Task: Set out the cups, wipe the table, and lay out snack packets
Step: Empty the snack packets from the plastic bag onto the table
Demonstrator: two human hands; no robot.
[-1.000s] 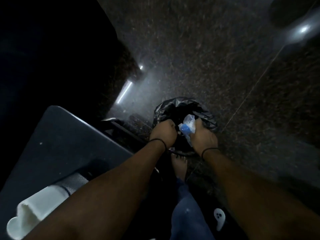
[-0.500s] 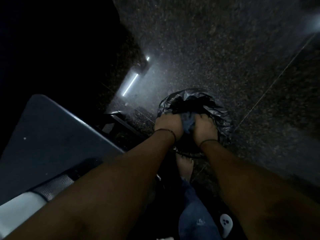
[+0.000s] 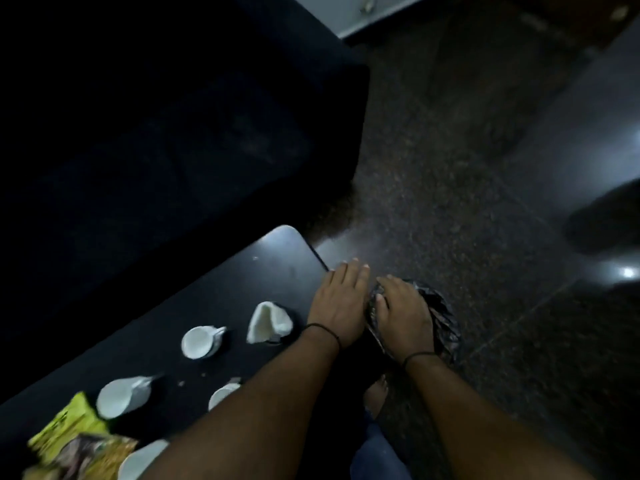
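1. snack packets (image 3: 74, 441) lie at the near left corner of the dark table (image 3: 221, 292), a yellow one and a brownish one overlapping; both are blurred and their print cannot be read.
2. a white cup (image 3: 142, 460) sits just beside the packets at the bottom edge, partly hidden by the left forearm.
3. three more white cups lie on their sides on the table: one (image 3: 121, 396) just beyond the yellow packet, one (image 3: 223, 394) touching the edge of the left forearm as seen here, and one (image 3: 201, 341) further in, its mouth turned toward the camera.
4. a crumpled white cloth (image 3: 268, 322) rests on the table beyond the cups, near the left wrist.
5. a few pale crumbs dot the table between the cups.
6. the left hand (image 3: 337, 306) lies flat and spread, palm down, fingers straight, over the far right edge of the table; it holds nothing. a thin dark band circles the wrist.
7. the right hand (image 3: 403, 315) is just beside it, past the table edge, fingers loosely extended and palm down on the black bin bag (image 3: 445, 320); it presses on the plastic, and whether it pinches any of it cannot be told.
8. a bare foot (image 3: 375, 394) stands on the speckled dark floor (image 3: 450, 202) below the hands.
9. beyond the table is a large dark shape, too dim to make out.
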